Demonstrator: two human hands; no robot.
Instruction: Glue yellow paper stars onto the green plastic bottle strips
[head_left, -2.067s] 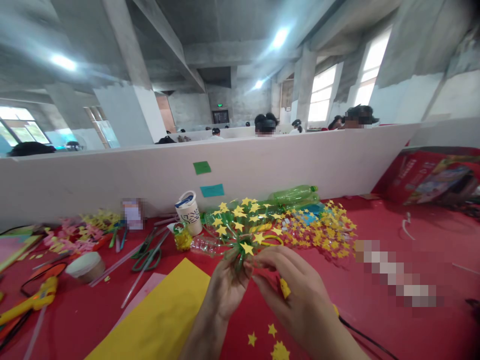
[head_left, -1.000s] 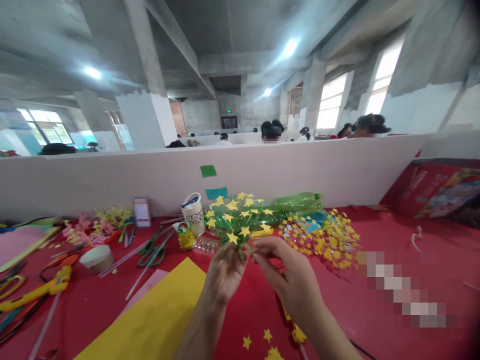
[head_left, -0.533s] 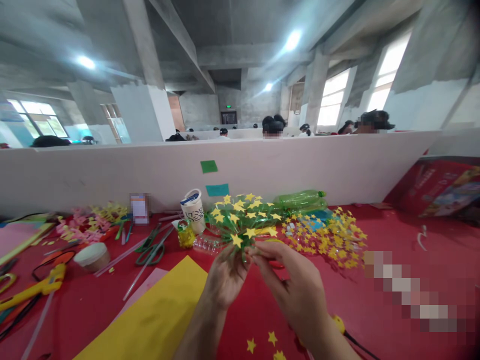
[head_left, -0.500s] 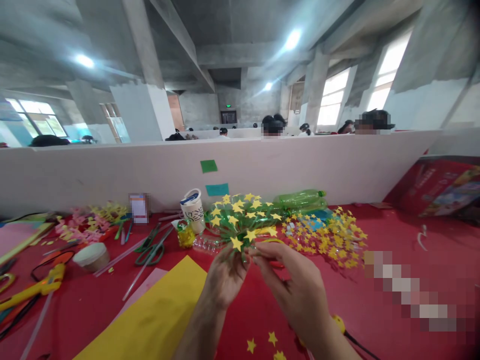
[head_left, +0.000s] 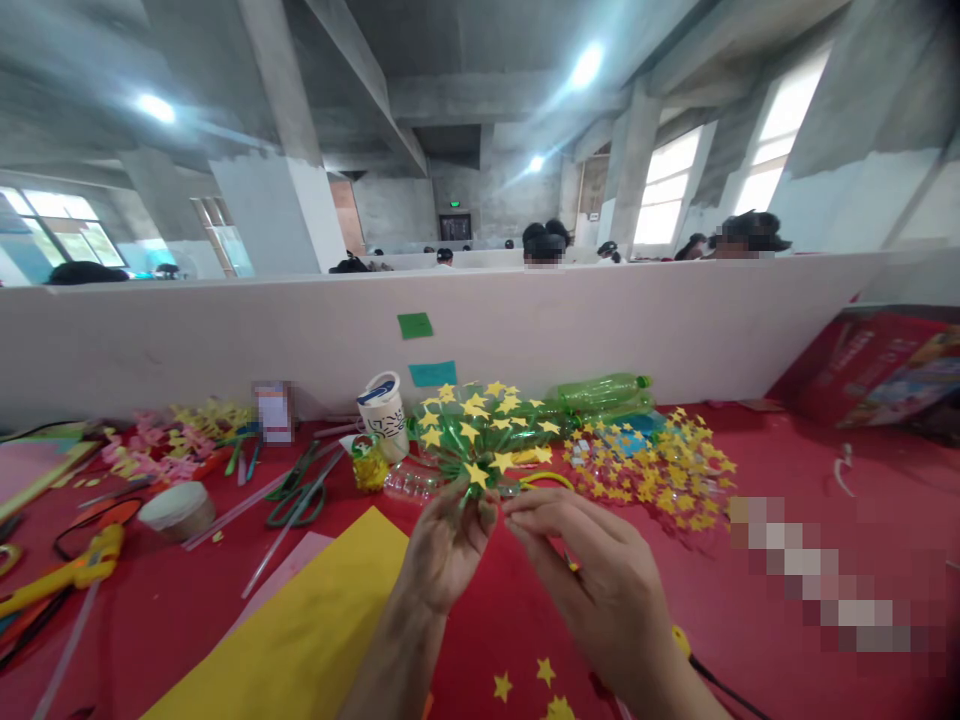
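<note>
My left hand (head_left: 450,545) is closed around the base of a green plastic spray of strips (head_left: 454,465), held upright over the table. Yellow paper stars (head_left: 475,474) sit on the strip tips. Just right of it, my right hand (head_left: 592,560) has thumb and forefinger pinched together; whatever they hold is too small to make out. A narrow gap shows between the two hands. Several loose yellow stars (head_left: 545,671) lie on the red table (head_left: 495,610) below them. Yellow paper (head_left: 300,620) lies by my left forearm.
A second star bunch (head_left: 682,475) lies at the right, near green bottles (head_left: 604,395). Scissors (head_left: 300,505), a white cup (head_left: 384,415), a round tub (head_left: 178,512) and a yellow glue gun (head_left: 90,565) are on the left. A white partition (head_left: 525,320) runs behind; people sit beyond it.
My right fingertips have come slightly away from the base of the green spray, to the right and down. My left hand keeps its hold. The view has shifted a little.
</note>
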